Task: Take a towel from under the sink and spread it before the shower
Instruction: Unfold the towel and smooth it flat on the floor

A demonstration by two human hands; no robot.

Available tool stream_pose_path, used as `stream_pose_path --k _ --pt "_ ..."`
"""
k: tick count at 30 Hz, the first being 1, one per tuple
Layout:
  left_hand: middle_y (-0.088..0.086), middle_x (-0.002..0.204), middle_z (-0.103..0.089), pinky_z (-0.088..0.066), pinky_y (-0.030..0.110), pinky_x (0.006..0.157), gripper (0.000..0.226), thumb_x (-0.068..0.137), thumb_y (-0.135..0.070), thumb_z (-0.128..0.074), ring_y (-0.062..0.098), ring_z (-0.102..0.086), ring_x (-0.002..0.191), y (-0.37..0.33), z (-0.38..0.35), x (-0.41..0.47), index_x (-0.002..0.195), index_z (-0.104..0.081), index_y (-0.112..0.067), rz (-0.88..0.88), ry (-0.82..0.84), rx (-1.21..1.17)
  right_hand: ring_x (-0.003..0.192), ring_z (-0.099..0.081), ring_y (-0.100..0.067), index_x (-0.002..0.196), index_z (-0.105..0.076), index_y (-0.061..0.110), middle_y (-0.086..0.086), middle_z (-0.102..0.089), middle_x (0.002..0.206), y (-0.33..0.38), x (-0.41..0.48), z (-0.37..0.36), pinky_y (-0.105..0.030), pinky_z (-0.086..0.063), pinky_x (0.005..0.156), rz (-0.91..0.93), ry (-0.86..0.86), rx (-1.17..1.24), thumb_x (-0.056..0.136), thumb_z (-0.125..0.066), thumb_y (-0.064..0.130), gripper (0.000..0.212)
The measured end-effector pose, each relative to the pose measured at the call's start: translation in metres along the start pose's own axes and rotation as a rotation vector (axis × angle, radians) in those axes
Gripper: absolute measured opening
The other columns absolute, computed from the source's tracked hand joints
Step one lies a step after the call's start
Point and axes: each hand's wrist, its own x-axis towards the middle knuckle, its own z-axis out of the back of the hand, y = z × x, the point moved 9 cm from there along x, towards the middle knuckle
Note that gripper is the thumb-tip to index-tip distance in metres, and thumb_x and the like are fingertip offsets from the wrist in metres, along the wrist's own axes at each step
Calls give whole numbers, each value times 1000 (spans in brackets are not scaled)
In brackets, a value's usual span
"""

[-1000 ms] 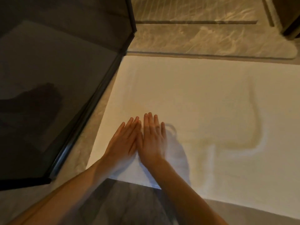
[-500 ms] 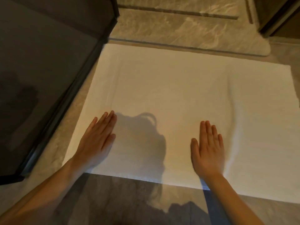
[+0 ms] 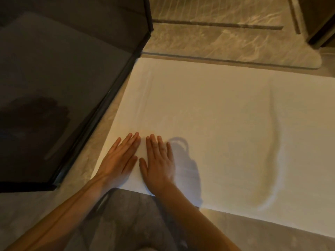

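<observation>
Marble floor | white towel lies spread flat, left edge just beside dark shower glass | left hand, right hand: side by side, fingers straight, palms flat on towel's near-left corner | curved crease toward right.

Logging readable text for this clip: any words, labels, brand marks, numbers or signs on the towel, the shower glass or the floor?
None readable in this view.
The white towel shows no tag, print or embroidery.
The dark shower glass and the floor carry no lettering or signs.
The left hand and right hand lie flat on the towel and bear no writing.
</observation>
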Motion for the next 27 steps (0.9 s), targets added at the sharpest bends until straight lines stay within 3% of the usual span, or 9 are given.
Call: stream_pose_path --k 4,9,13,17,21,24,27 --pt "-6 163 -8 4 33 121 58 102 -46 -17 10 -2 150 2 3 -2 155 -5 -28 3 -16 -1 150 9 -17 157 0 22 3 5 163 -43 -18 5 -38 11 121 -39 -36 -14 99 -20 51 68" --pt "-3 162 -15 -4 53 119 60 99 -49 -19 19 -5 150 0 9 -3 155 -13 -26 33 -37 26 151 5 -18 157 -4 23 5 -1 163 -161 -71 46 -38 1 122 -223 -100 -106 101 -18 50 64" --pt "-1 161 -12 -4 54 119 66 96 -51 -16 21 -4 150 -6 15 -1 154 -15 -19 67 -1 42 150 7 -15 157 -3 23 5 -1 164 -219 -103 67 -37 -1 122 -387 -114 -94 98 -15 49 65" --pt "3 161 -11 -5 52 120 71 95 -56 -9 22 -5 149 -15 25 -3 153 -15 -15 37 -18 48 150 7 -15 157 -5 19 2 -1 164 -216 -104 78 -39 -1 122 -402 -127 -71 96 -13 49 68" --pt "5 161 -13 1 42 121 61 101 -43 -22 16 -4 150 -75 35 38 153 -21 -11 -165 -95 25 151 -1 -20 157 -12 16 -2 -7 164 -170 -54 90 -39 -2 122 -255 -183 -9 97 -18 49 68" --pt "11 157 -27 -11 46 119 58 98 -36 -31 24 -22 147 -147 29 85 147 -36 -6 -330 -119 40 151 1 -19 157 -10 17 -1 -6 164 -158 -3 92 -38 1 122 -274 -202 87 100 -28 42 65" --pt "15 154 -33 -20 50 118 52 97 -25 -43 26 -26 146 -193 19 114 144 -41 -1 -410 -156 -46 151 2 -18 156 -8 19 0 -6 165 -187 18 92 -37 3 121 -378 -195 85 103 -28 34 59"
